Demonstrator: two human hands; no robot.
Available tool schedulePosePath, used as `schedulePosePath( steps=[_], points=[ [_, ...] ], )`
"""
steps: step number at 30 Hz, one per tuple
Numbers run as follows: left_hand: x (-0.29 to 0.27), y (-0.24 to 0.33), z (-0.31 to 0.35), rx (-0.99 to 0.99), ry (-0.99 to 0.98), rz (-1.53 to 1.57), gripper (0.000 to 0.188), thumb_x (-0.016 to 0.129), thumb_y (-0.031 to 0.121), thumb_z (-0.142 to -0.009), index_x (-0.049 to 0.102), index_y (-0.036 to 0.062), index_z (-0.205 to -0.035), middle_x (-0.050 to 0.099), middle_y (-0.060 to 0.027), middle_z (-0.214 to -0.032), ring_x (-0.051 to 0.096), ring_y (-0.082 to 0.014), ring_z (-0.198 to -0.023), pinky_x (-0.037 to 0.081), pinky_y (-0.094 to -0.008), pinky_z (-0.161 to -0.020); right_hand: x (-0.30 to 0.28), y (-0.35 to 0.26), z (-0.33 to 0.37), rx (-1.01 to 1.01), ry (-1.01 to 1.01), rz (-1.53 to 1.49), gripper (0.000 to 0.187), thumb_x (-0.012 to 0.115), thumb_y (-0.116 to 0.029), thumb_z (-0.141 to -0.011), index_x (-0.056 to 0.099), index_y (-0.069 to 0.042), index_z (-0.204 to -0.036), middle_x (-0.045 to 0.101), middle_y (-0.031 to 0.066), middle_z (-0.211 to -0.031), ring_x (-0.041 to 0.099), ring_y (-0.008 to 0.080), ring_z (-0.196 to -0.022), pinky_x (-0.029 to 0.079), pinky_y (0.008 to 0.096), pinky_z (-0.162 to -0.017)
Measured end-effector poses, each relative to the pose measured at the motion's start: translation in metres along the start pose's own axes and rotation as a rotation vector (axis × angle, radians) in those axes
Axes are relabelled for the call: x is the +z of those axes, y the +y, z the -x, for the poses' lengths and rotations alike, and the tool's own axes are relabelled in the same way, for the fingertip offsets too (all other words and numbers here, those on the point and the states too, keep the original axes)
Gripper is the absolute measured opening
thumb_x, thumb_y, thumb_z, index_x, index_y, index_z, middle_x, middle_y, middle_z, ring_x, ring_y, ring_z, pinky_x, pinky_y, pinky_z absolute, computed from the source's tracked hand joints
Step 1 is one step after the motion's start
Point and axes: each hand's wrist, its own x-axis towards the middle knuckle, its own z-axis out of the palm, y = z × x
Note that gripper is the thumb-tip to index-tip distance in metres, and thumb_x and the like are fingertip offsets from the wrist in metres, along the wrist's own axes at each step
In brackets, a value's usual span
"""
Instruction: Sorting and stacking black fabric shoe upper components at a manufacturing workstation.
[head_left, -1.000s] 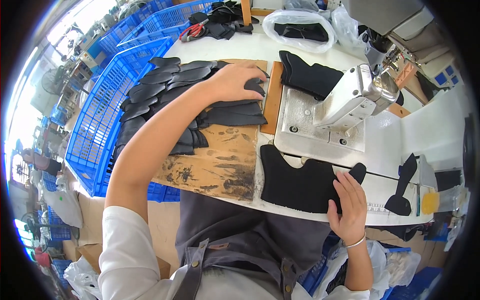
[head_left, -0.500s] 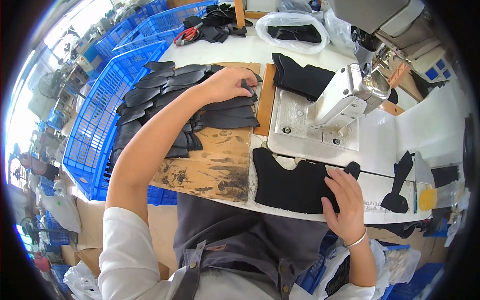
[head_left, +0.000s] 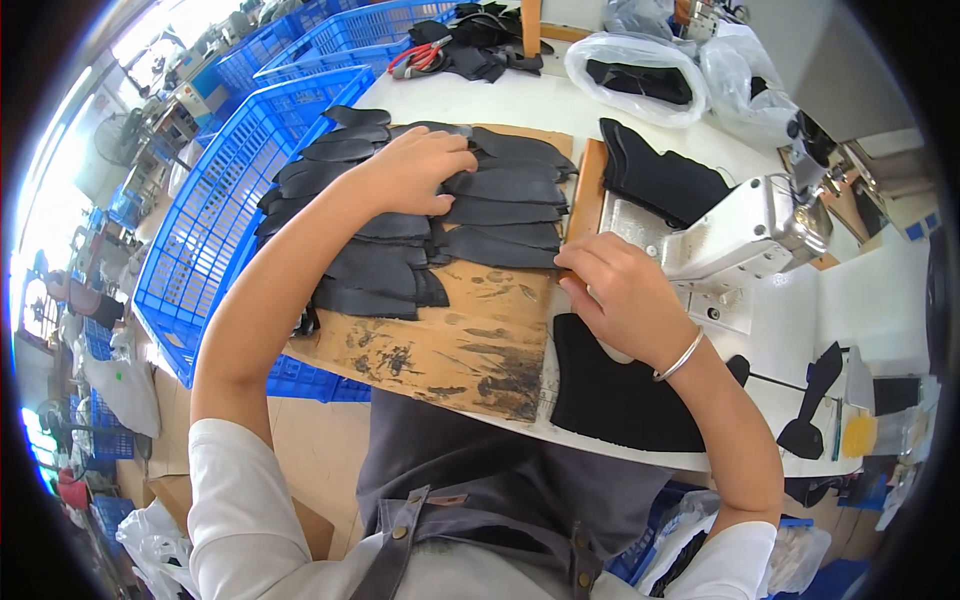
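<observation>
My left hand point(head_left: 415, 172) rests over rows of black leather-like pieces point(head_left: 505, 186) laid overlapping on a stained brown board point(head_left: 470, 340). Its fingers are loosely bent, with the thumb apart, and nothing shows gripped. At the right end of the lowest piece point(head_left: 500, 247) in the right-hand stack, the fingertips of my right hand point(head_left: 628, 300) touch or nearly touch its edge; the thumb stands a little away. Under my right wrist lies a larger black fabric piece point(head_left: 625, 400) with a curved cutout, on the white table point(head_left: 745, 440).
A sewing machine arm point(head_left: 740, 225) stands at right, with folded black pieces point(head_left: 660, 175) behind it. Blue crates point(head_left: 190, 270) line the left side. Red-handled scissors point(head_left: 420, 58) and a plastic bag of black pieces point(head_left: 640, 80) lie at the back. A narrow black piece point(head_left: 815, 400) is at far right.
My right hand has left the large fabric piece and reached up-left to the leather-like pieces. My left hand has let go of a piece end and shifted left. The view has moved somewhat.
</observation>
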Motion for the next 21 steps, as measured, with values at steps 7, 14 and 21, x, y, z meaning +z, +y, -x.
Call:
schedulePosePath(
  steps=[7, 14, 21],
  points=[
    [0.015, -0.003, -0.004, 0.151, 0.015, -0.278, 0.016, 0.066, 0.014, -0.071, 0.059, 0.0078, -0.084, 0.058, -0.0019, -0.081, 0.058, -0.019, -0.083, 0.041, -0.031, -0.077, 0.015, -0.001, -0.018, -0.056, -0.069, 0.044, 0.018, 0.064, -0.006, -0.077, 0.063, 0.0, -0.094, 0.063, 0.0116, -0.103, 0.059, 0.0277, -0.096, 0.05, 0.0352, -0.083],
    [0.014, -0.007, -0.01, 0.188, 0.168, -0.403, 0.013, 0.064, 0.014, -0.071, 0.058, 0.0089, -0.08, 0.057, -0.0017, -0.079, 0.057, -0.0166, -0.08, 0.041, -0.0296, -0.074, 0.024, -0.006, -0.045, 0.006, -0.056, 0.144, 0.011, 0.064, -0.012, -0.078, 0.06, -0.002, -0.081, 0.062, 0.0116, -0.095, 0.06, 0.0263, -0.092, 0.05, 0.0371, -0.078],
    [-0.014, 0.024, -0.045, 0.224, 0.486, -0.367, 0.021, 0.064, 0.013, -0.073, 0.058, 0.01, -0.093, 0.059, -0.0019, -0.095, 0.059, -0.0166, -0.085, 0.043, -0.0302, -0.077, 0.05, 0.028, -0.104, 0.41, 0.296, -0.041, 0.021, 0.065, -0.018, -0.079, 0.057, 0.001, -0.085, 0.063, 0.0168, -0.086, 0.062, 0.0365, -0.085, 0.05, 0.0449, -0.074]
  ],
)
